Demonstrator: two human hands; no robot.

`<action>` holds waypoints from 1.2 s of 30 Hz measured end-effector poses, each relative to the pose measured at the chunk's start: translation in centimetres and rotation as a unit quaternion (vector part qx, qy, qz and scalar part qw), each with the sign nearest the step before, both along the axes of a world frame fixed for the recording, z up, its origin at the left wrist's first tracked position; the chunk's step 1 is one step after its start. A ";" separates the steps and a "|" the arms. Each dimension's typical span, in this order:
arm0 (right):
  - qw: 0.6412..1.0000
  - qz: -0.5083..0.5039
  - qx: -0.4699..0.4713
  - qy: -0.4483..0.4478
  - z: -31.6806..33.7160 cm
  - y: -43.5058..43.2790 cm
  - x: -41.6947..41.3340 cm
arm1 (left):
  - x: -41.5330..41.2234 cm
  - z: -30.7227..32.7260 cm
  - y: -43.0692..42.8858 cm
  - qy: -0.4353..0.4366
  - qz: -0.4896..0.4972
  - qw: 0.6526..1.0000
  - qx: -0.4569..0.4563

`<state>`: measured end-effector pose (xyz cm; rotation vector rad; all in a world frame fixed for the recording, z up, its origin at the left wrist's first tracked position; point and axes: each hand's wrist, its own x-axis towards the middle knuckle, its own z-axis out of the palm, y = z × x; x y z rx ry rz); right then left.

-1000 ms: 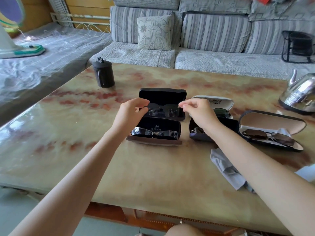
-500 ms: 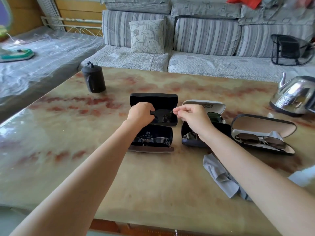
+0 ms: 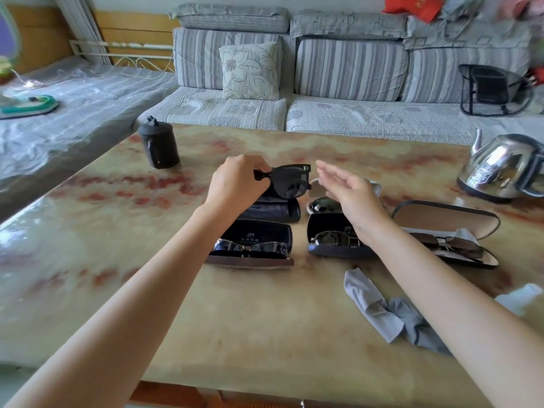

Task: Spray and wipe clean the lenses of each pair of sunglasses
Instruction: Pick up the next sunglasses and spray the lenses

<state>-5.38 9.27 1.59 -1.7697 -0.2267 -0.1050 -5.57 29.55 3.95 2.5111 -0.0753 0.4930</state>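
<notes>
Left hand: grip pinching one end of the black sunglasses, thumb and fingers curled round the frame by the hinge. The pair is lifted off the counter, lenses facing me, just above its open black case, which sits mid-counter toward the far edge.

Right hand: grip spread, fingers straight, palm turned toward the sunglasses, holding nothing. It hovers just beside the free end of the frame; I cannot tell whether it touches. Under it sits a white case with a green-lensed pair inside.

Nearer the front edge, two more open cases stand side by side. The left dark case holds a silver-framed pair. The right dark case holds a thin metal pair, partly hidden behind the right wrist. Toward the right edge, a tan-lined case lies open with a brown-lensed pair in it.

Grey cloth lies crumpled toward the near-right corner. A white thing at the right edge is too blurred to name. Black lidded canister stands by the far-left corner, and a steel kettle by the far-right corner.
</notes>
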 end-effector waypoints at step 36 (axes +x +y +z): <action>0.908 0.122 0.369 0.158 -3.5 -8.0 -14.1 | -16.8 -6.2 -4.9 0.129 -0.183 0.824 -0.521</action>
